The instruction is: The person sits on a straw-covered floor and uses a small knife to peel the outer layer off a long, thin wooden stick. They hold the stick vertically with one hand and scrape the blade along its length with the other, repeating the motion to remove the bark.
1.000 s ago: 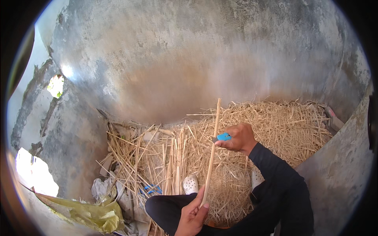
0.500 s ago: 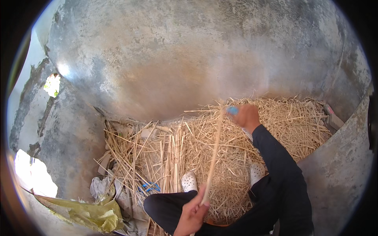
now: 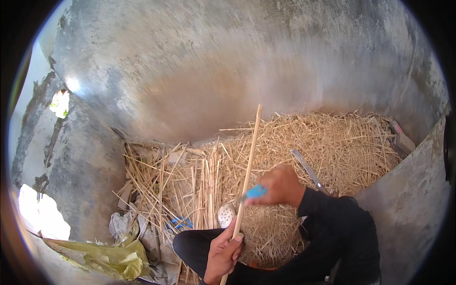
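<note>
Head cam: pale strip (image 3: 249, 166) stands tilted in front of the person, top end free, lower end running down past the L hand (image 3: 223, 251). L fingers are wrapped round it, thumb on top, closed. R hand (image 3: 281, 185) is higher up, fist curled round a blue tool (image 3: 256, 191), its front end at the strip; blurred, so can't tell how deep it bites, if at all.

Main risk, I'd say: R hand sits just above L thumb, so a slip or overlong downstroke, e.g. from a knot or weak grip, could nick the thumb. Unsupported top may also flex or twist, making cuts uneven. White shoe (image 3: 226, 216) & bent knee are close by, poss. in line w/ a runaway edge.

Further out: long metal blade (image 3: 306, 167) lies loose on the shavings heap (image 3: 351, 142) nr R sleeve; a careless reach could mean a cut.
</note>
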Motion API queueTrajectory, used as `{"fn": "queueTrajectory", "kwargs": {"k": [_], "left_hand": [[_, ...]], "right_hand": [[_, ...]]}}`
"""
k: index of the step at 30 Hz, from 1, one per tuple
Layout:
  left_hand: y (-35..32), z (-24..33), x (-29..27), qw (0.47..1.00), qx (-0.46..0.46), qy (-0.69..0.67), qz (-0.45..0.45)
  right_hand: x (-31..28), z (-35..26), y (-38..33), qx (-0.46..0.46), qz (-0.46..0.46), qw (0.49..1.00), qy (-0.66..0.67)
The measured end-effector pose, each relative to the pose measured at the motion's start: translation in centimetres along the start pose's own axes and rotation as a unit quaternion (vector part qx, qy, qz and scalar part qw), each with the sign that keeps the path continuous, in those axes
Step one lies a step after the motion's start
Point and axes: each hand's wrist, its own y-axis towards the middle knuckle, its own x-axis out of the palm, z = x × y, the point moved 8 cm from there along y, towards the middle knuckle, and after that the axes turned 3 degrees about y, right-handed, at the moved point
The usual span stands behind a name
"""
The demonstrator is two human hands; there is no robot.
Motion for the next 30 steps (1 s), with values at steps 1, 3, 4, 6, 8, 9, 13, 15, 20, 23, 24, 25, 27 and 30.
{"fn": "queueTrajectory", "kwargs": {"k": [1, 3, 4, 6, 8, 9, 13, 15, 20, 23, 24, 25, 27, 30], "left_hand": [[0.0, -0.2, 0.1, 1.0, -0.006, -0.003, 0.001], [0.3, -0.3, 0.7, 1.0, -0.011, -0.012, -0.012], [0.3, -0.4, 0.8, 1.0, -0.015, -0.023, -0.014], [0.1, 0.0, 0.3, 0.999, 0.001, -0.036, 0.0], [0.5, -0.1, 0.6, 0.995, 0.007, -0.093, -0.017], [0.3, -0.5, 0.5, 0.993, 0.005, -0.118, -0.016], [-0.6, -0.6, 1.0, 0.99, -0.039, -0.133, -0.018], [-0.4, -0.8, 0.7, 0.984, -0.024, -0.175, -0.03], [-0.9, -0.6, 0.3, 0.983, -0.036, -0.179, -0.022], [-1.7, -1.6, 1.3, 0.981, -0.075, -0.178, -0.027], [-1.9, -1.8, 1.4, 0.976, -0.076, -0.203, -0.029], [-2.0, -2.0, 1.6, 0.97, -0.077, -0.229, -0.031], [-1.5, -1.4, 1.2, 0.973, -0.061, -0.22, -0.033], [-1.1, -0.3, 0.4, 0.974, -0.032, -0.225, -0.015]], "right_hand": [[-0.2, 1.7, 0.1, 0.047, 0.01, 0.999, -0.007], [-1.6, 6.7, 0.7, 0.138, 0.032, 0.989, -0.039], [-0.9, 7.2, 0.3, 0.15, 0.008, 0.988, -0.031], [0.0, 2.1, 0.6, 0.05, 0.025, 0.998, 0.017], [-0.5, -0.1, 0.3, -0.007, 0.037, 0.999, 0.011], [-0.2, 1.2, 0.4, 0.034, 0.037, 0.999, -0.009], [-0.4, 8.5, 0.9, 0.16, 0.024, 0.984, -0.073], [0.5, 8.0, 0.7, 0.159, 0.013, 0.985, -0.063], [0.6, 1.7, 0.7, 0.017, 0.042, 0.998, -0.035], [-0.9, 11.3, 1.2, 0.213, 0.045, 0.972, -0.089], [-1.9, 12.6, 1.6, 0.23, 0.058, 0.967, -0.095], [-1.6, 12.6, 1.5, 0.236, 0.039, 0.968, -0.07], [-0.8, 11.9, 1.2, 0.246, 0.005, 0.969, -0.025], [1.3, 3.4, 0.5, 0.108, -0.022, 0.993, -0.044]]}}
